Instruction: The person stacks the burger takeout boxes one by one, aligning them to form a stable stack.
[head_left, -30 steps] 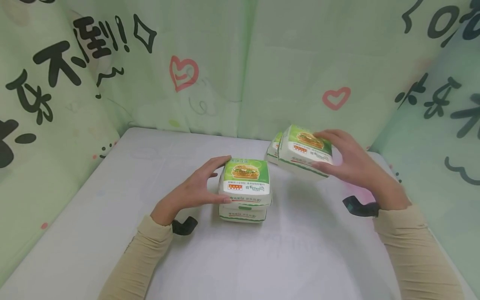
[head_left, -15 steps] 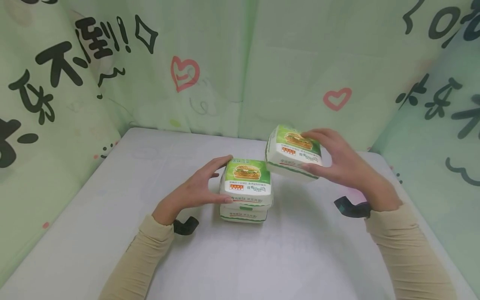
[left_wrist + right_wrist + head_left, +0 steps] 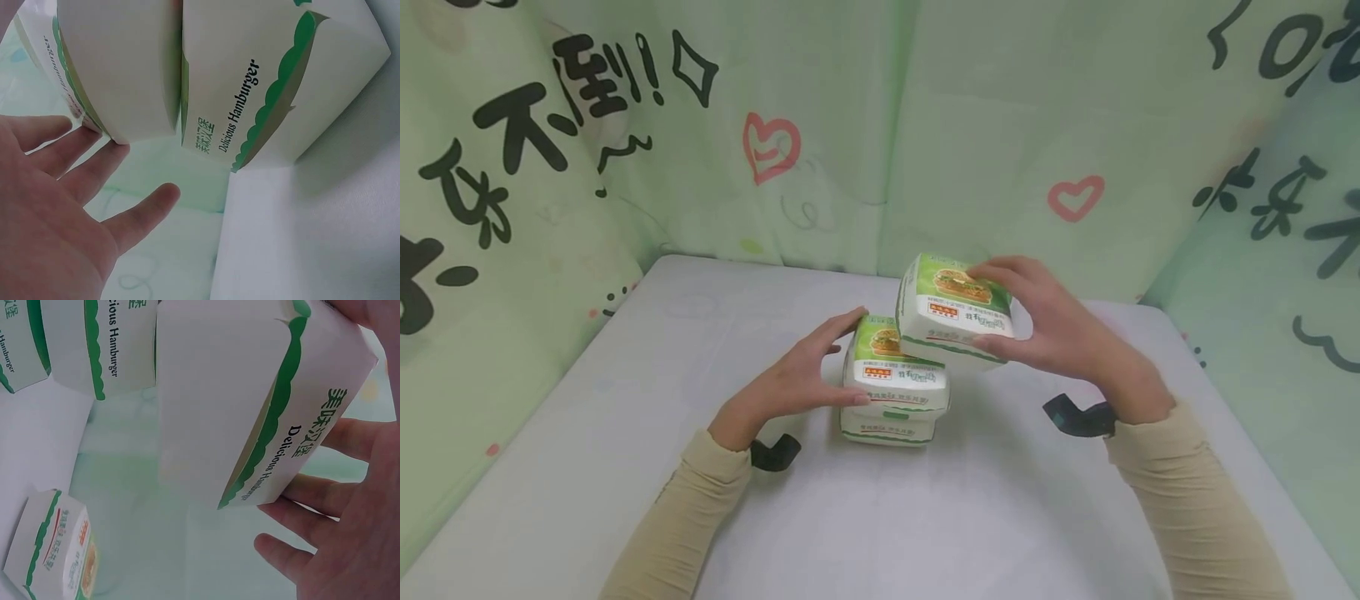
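Observation:
Two hamburger boxes with green-and-white lids stand stacked mid-table in the head view, the upper box (image 3: 880, 375) over the lower box (image 3: 887, 432). My left hand (image 3: 790, 375) holds the upper one, thumb at its front and fingertips at its back edge. Above and right of the stack, my right hand (image 3: 1052, 325) grips another hamburger box (image 3: 958, 308), slightly tilted. This held box overlaps the upper box's right back corner in the head view. In the right wrist view its pale underside (image 3: 212, 394) faces the camera beside the stack.
One more hamburger box (image 3: 56, 544) sits apart on the table in the right wrist view; the head view hides it. The white table (image 3: 880, 517) meets a green curtain (image 3: 820, 225) with black lettering and red hearts at the back and sides.
My right hand has carried its hamburger box leftward from the back right until it overlaps the stack in view. My left hand has stayed on the upper box.

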`<state>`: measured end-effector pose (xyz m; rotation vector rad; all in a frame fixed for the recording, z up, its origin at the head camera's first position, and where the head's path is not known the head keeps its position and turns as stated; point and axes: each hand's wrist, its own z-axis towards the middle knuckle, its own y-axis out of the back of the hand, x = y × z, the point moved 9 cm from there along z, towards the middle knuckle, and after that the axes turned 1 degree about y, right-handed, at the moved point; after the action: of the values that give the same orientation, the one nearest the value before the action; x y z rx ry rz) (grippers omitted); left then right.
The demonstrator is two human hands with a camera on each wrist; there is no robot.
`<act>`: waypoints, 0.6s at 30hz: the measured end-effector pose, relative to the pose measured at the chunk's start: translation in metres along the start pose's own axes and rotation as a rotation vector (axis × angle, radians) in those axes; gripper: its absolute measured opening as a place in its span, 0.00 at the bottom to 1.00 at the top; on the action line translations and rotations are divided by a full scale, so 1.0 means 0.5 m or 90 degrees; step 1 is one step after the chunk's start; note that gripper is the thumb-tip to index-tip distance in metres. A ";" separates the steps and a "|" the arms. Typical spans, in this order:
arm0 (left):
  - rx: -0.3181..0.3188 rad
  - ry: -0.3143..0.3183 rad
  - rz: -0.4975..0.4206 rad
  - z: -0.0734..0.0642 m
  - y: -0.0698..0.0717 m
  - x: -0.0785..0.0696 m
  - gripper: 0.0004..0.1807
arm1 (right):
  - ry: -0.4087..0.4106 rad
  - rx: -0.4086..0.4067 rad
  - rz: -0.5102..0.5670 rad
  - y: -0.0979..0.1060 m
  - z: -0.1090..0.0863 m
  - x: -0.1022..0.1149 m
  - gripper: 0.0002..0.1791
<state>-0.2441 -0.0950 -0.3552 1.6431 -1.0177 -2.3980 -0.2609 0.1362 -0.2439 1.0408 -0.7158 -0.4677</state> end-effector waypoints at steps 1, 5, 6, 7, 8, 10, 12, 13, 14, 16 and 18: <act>0.000 0.004 -0.001 0.000 0.001 0.000 0.59 | 0.008 0.000 0.001 -0.001 0.002 0.005 0.41; 0.004 0.013 -0.005 -0.002 -0.001 0.001 0.60 | 0.033 0.004 0.005 -0.006 0.008 0.021 0.41; 0.004 0.014 -0.003 -0.001 -0.002 0.002 0.60 | 0.038 0.005 0.006 -0.008 0.009 0.025 0.41; 0.003 0.014 -0.003 -0.001 -0.002 0.002 0.60 | 0.041 0.007 0.008 -0.009 0.011 0.030 0.41; 0.001 0.014 -0.002 0.000 -0.002 0.003 0.60 | 0.046 0.008 0.010 -0.010 0.014 0.034 0.42; -0.003 0.014 -0.004 0.002 0.000 0.003 0.60 | 0.053 0.011 0.013 -0.012 0.019 0.044 0.42; -0.006 0.015 -0.006 0.002 0.001 0.004 0.60 | 0.059 0.016 0.015 -0.015 0.023 0.052 0.42; -0.005 0.017 -0.009 0.002 0.001 0.004 0.60 | 0.060 0.019 0.016 -0.017 0.025 0.055 0.42; -0.004 0.019 -0.013 0.002 0.001 0.004 0.60 | 0.062 0.022 0.017 -0.019 0.026 0.058 0.42; -0.001 0.019 -0.020 0.001 -0.001 0.003 0.59 | 0.067 0.026 0.019 -0.021 0.028 0.064 0.41; -0.001 0.015 -0.027 0.001 -0.002 0.001 0.59 | 0.073 0.024 0.019 -0.022 0.030 0.070 0.41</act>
<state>-0.2445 -0.0944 -0.3560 1.7039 -0.9874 -2.3993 -0.2479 0.0992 -0.2384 1.0825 -0.6387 -0.3663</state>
